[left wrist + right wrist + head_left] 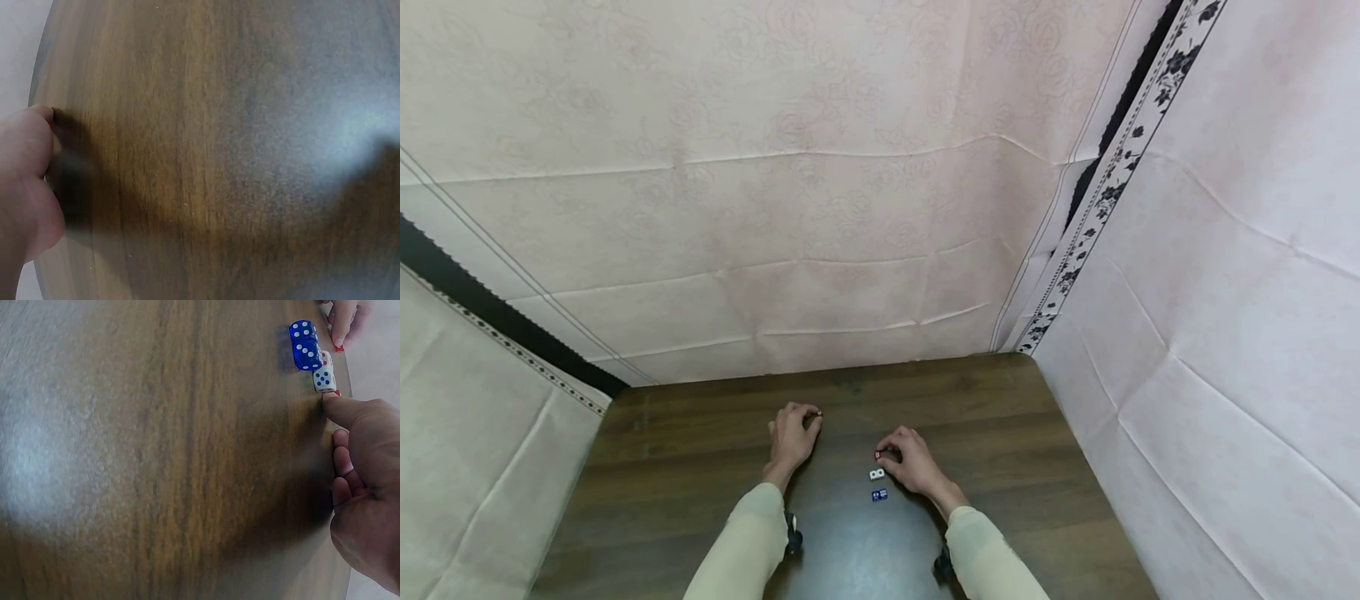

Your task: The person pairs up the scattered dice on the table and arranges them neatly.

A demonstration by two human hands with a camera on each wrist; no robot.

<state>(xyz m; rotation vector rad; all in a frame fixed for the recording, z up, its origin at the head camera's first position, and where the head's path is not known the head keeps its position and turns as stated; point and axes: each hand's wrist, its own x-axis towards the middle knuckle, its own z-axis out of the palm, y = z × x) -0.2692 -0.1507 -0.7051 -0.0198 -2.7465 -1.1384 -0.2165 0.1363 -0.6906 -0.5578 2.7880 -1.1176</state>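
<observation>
Near the far part of the table, my left hand pinches a small red die between thumb and forefinger. To its right and a little closer, my right hand pinches another red die at its fingertips. Just in front of that die sits a pair of white dice, side by side. A pair of blue dice with white dots lies nearer still, its two dice touching. In the left wrist view, the left hand hides its die.
The dice lie on a dark brown wooden table with rounded far corners. A pale patterned cloth hangs behind the far edge, and another cloth hangs along the right side. Dark wrist mounts sit on both forearms.
</observation>
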